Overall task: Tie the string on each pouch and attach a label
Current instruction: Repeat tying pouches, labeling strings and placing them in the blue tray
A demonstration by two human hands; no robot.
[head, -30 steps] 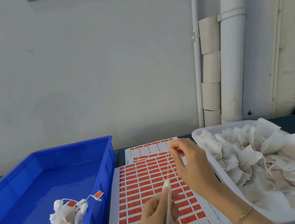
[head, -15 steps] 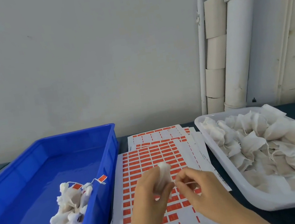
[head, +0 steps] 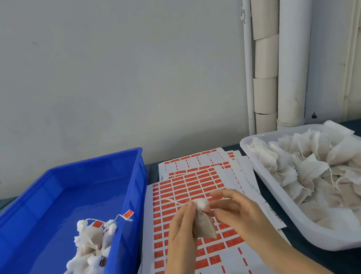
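Pinching pouch neck: left hand and right hand, over label sheets.
String is trailing leftward from the gathered top. Tagged pouches are lying in the blue bin; loose ones are filling the white tray.

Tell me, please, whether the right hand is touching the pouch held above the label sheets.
Touching: the head view shows the right hand pinching the gathered top of the pouch, no gap between them.

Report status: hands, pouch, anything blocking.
Left hand pinches pouch neck, right hand grips its gathered top. String trails loose over label sheet, no label on it yet. Nothing blocking.
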